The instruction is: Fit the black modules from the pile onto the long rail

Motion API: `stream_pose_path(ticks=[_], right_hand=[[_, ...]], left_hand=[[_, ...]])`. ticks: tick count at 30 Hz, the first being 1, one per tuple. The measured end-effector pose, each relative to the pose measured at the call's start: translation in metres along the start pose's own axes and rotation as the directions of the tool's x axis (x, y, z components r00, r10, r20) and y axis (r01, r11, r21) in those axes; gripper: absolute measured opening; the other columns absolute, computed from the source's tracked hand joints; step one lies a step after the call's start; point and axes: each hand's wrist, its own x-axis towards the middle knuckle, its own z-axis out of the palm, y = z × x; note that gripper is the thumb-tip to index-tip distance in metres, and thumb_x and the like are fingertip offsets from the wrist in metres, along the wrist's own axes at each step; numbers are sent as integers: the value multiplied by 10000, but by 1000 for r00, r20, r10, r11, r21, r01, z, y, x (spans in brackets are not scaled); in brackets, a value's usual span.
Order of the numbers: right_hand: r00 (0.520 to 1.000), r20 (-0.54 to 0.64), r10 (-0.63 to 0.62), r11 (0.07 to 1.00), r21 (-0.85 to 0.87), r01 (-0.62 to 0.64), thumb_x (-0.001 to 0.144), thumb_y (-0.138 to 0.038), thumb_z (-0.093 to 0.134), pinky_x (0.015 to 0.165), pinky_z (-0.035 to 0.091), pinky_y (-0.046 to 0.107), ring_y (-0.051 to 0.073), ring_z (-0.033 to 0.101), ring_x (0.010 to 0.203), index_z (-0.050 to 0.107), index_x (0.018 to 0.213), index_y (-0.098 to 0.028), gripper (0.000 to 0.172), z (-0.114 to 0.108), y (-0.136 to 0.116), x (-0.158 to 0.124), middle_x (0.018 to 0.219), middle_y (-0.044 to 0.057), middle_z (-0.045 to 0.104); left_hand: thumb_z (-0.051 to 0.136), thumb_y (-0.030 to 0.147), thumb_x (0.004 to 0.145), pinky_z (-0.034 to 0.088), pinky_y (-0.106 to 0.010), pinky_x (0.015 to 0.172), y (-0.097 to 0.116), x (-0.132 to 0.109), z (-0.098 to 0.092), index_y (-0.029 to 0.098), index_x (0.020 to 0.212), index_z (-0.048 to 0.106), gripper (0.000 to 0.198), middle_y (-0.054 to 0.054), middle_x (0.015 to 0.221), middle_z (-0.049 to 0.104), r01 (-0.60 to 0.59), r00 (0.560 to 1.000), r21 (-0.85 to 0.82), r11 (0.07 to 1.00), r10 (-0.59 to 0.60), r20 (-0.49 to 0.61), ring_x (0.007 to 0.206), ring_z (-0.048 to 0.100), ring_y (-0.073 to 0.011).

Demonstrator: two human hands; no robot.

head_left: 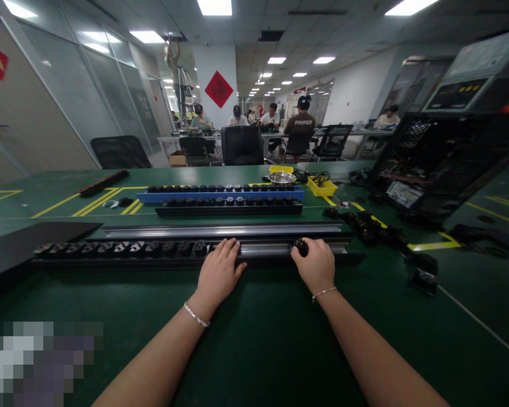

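Pinching a black socket, the right hand could tilt and jam it in the rail; left hand lies spread flat, steadying.

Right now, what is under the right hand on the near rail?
A small black socket module shows at the fingertips of the right hand, sitting on the long metal rail. The hand covers the rest of it, so how the grip closes on it is hidden.

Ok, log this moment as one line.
left hand: flat on long black socket rail | right hand: gripping small black socket module at rail | green table mat
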Motion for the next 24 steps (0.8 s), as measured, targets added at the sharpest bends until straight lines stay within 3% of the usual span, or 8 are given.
stream_pose_path(ticks=[8, 15, 24], right_hand=[[1000, -9, 9, 1000, 7, -9, 767, -347, 498, 732, 365, 318, 202, 480, 812, 638, 934, -156, 289, -2, 3, 2, 858, 81, 563], [1000, -21, 19, 1000, 22, -19, 758, -336, 495, 729, 367, 325, 206, 478, 807, 636, 907, -157, 273, 0, 3, 3, 845, 83, 556], [999, -30, 40, 999, 22, -39, 748, -337, 496, 741, 372, 325, 209, 489, 821, 640, 916, -149, 291, 0, 7, 4, 847, 84, 557]], left_hand=[[458, 369, 868, 431, -408, 955, 0, -1, 2, 207, 1258, 494, 424, -76, 1376, 466, -4, 1000, -8, 1000, 4, -19, 1285, 386, -257], [514, 327, 845, 451, -419, 917, 2, 0, 2, 216, 995, 610, 210, -82, 1362, 479, -12, 1000, -1, 1000, 12, -21, 1282, 390, -273], [526, 336, 840, 452, -416, 912, 4, 2, 4, 209, 970, 602, 197, -76, 1363, 480, -16, 1000, 0, 1000, 16, -17, 1281, 391, -274]])
